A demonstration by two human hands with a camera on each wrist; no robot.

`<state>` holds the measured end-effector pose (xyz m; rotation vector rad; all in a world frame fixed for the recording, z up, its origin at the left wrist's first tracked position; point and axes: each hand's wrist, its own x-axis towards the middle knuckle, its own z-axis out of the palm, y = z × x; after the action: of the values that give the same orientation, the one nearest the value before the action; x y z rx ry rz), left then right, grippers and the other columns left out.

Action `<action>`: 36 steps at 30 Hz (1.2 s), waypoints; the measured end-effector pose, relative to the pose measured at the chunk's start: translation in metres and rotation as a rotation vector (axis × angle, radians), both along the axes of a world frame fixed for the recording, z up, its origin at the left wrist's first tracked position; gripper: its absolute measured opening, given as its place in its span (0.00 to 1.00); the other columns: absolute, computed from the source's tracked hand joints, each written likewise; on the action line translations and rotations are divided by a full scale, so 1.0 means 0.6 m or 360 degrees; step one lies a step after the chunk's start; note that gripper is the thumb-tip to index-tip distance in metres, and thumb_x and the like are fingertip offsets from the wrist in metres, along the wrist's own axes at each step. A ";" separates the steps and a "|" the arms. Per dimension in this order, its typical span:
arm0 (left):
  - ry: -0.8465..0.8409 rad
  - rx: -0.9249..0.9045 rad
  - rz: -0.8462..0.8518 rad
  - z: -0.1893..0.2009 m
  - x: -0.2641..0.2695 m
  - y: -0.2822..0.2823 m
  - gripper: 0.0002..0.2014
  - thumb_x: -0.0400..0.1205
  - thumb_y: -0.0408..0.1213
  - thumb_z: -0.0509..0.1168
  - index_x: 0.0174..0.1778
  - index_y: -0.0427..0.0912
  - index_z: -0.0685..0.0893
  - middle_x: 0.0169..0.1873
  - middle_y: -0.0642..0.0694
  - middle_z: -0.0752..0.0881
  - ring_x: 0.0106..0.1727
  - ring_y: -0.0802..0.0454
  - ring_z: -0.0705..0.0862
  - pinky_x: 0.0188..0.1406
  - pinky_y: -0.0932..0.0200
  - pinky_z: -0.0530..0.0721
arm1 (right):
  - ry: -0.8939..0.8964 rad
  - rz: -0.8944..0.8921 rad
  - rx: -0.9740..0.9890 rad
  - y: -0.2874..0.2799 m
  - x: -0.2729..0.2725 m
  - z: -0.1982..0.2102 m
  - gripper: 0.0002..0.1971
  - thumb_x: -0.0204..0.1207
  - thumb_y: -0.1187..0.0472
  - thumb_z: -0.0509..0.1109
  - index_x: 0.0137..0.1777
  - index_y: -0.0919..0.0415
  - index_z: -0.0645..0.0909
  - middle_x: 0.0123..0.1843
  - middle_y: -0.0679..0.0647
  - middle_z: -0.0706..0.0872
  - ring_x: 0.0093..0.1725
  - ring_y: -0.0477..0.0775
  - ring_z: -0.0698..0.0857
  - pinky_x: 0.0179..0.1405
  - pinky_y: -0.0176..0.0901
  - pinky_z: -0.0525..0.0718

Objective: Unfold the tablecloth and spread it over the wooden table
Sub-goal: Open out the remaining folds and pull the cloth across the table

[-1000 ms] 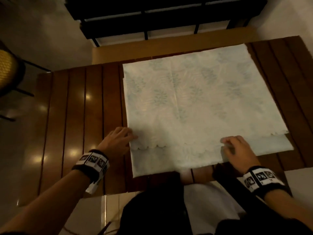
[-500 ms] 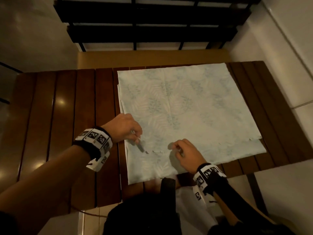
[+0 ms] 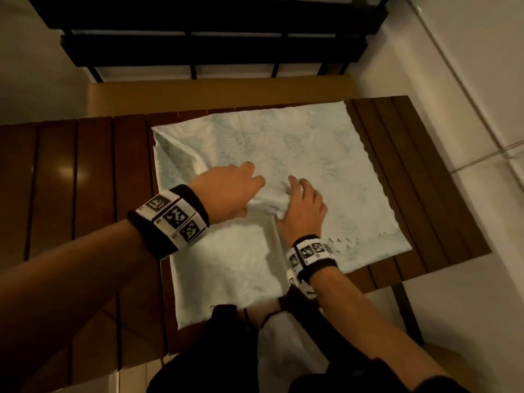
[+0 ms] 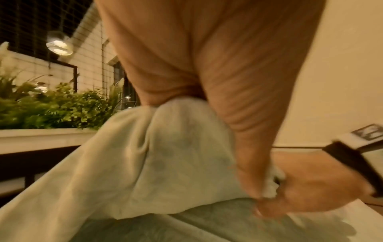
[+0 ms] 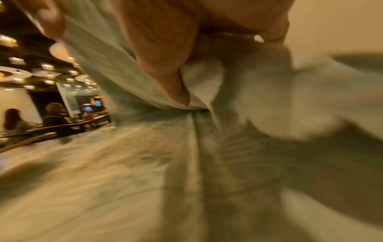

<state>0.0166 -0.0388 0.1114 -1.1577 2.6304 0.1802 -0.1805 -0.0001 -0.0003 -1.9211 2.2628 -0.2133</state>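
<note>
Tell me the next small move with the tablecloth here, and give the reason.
Probably draw the two hands apart sideways to open the gathered fold. The left hand and right hand both grip a bunched-up top layer of the tablecloth near its middle, the cloth is still folded, and much of the wooden table lies bare to the left.

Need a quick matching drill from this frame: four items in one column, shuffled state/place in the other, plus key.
Items:
1. left hand
2. right hand
3. tablecloth
4. wooden table

States:
A. dark slats, bare on the person's left side
B. pale, leaf-patterned, still partly folded
C. grips bunched cloth, nearer the bare slats
D. grips bunched cloth, nearer the scalloped edge

Pairs: 1-C, 2-D, 3-B, 4-A
</note>
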 end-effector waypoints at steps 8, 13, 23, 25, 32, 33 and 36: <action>0.0714 0.0043 0.0464 -0.026 0.001 -0.061 0.03 0.86 0.39 0.60 0.54 0.47 0.76 0.49 0.46 0.83 0.43 0.48 0.83 0.44 0.48 0.86 | -0.0715 -0.0250 0.0107 -0.111 -0.268 -0.016 0.15 0.71 0.67 0.68 0.55 0.52 0.81 0.53 0.58 0.87 0.53 0.62 0.84 0.49 0.47 0.77; 0.0634 0.0501 0.1113 -0.077 -0.013 -0.106 0.23 0.76 0.70 0.57 0.59 0.58 0.69 0.51 0.50 0.86 0.46 0.48 0.87 0.44 0.56 0.85 | -0.1296 0.0148 0.0112 -0.237 -0.327 0.019 0.18 0.77 0.77 0.66 0.55 0.53 0.79 0.48 0.49 0.87 0.45 0.32 0.83 0.43 0.26 0.78; -0.0579 -0.0026 0.0971 -0.024 0.016 -0.307 0.18 0.84 0.54 0.56 0.62 0.49 0.79 0.52 0.39 0.89 0.52 0.36 0.88 0.47 0.46 0.85 | 0.0648 0.1391 0.0876 -0.529 -0.300 0.126 0.13 0.78 0.42 0.66 0.49 0.50 0.80 0.45 0.55 0.87 0.39 0.57 0.82 0.43 0.48 0.85; -0.0118 -0.0426 0.1313 0.007 0.022 -0.358 0.15 0.83 0.47 0.61 0.58 0.39 0.78 0.47 0.29 0.87 0.47 0.27 0.87 0.39 0.43 0.80 | 0.0461 0.1110 0.0206 -0.607 -0.290 0.170 0.07 0.78 0.49 0.64 0.51 0.50 0.78 0.45 0.62 0.87 0.39 0.65 0.84 0.40 0.53 0.86; -0.0030 -0.0354 0.1284 -0.074 0.037 -0.406 0.17 0.81 0.52 0.61 0.61 0.48 0.81 0.50 0.33 0.88 0.47 0.30 0.88 0.43 0.44 0.83 | 0.0491 0.1099 0.0147 -0.669 -0.255 0.124 0.06 0.78 0.56 0.68 0.53 0.53 0.82 0.44 0.62 0.87 0.40 0.66 0.86 0.36 0.50 0.82; -0.0110 -0.0225 0.1283 -0.098 0.047 -0.405 0.17 0.81 0.55 0.58 0.60 0.51 0.80 0.50 0.35 0.89 0.47 0.32 0.88 0.45 0.46 0.85 | 0.0502 0.1082 0.0270 -0.671 -0.255 0.107 0.02 0.78 0.55 0.68 0.48 0.50 0.82 0.41 0.59 0.86 0.38 0.64 0.84 0.37 0.51 0.85; -0.0322 0.0082 0.1213 -0.155 0.058 -0.409 0.15 0.82 0.55 0.56 0.59 0.54 0.79 0.52 0.42 0.89 0.51 0.38 0.88 0.54 0.48 0.85 | 0.0523 0.1026 0.0691 -0.675 -0.247 0.056 0.10 0.77 0.55 0.67 0.35 0.42 0.75 0.37 0.52 0.82 0.37 0.60 0.82 0.44 0.55 0.88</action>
<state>0.0511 -0.2842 0.0184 -1.9793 1.8862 0.2495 -0.3288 -0.4049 0.0330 -2.4003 1.5207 0.6545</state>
